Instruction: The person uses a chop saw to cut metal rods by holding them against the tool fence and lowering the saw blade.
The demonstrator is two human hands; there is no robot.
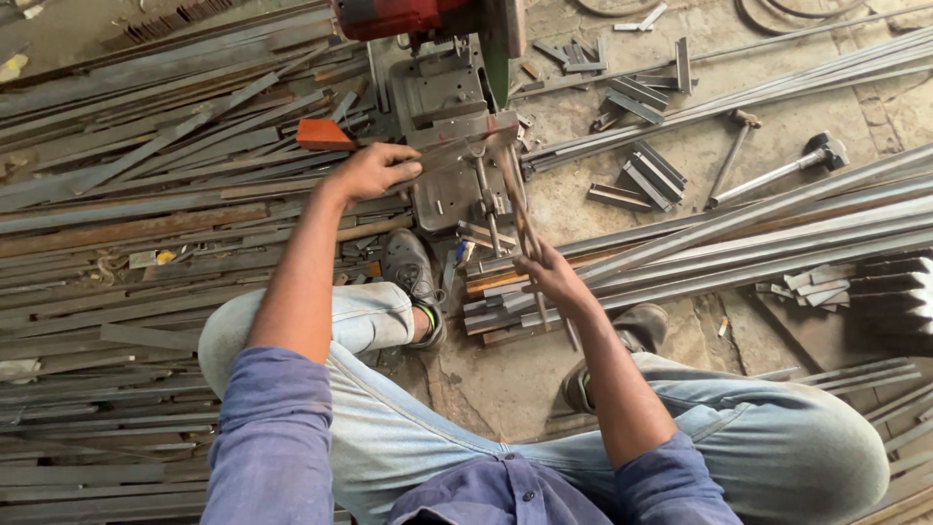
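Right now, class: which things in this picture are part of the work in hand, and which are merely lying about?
In hand:
left hand pressing a metal strip on the cutting machine
right hand gripping a thin rod

Lying about:
two hammers
short cut pieces
red block
long bars

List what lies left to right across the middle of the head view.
Flat steel strips → left hand → cutting machine base → right hand holding thin rods → short cut pieces → hammer.
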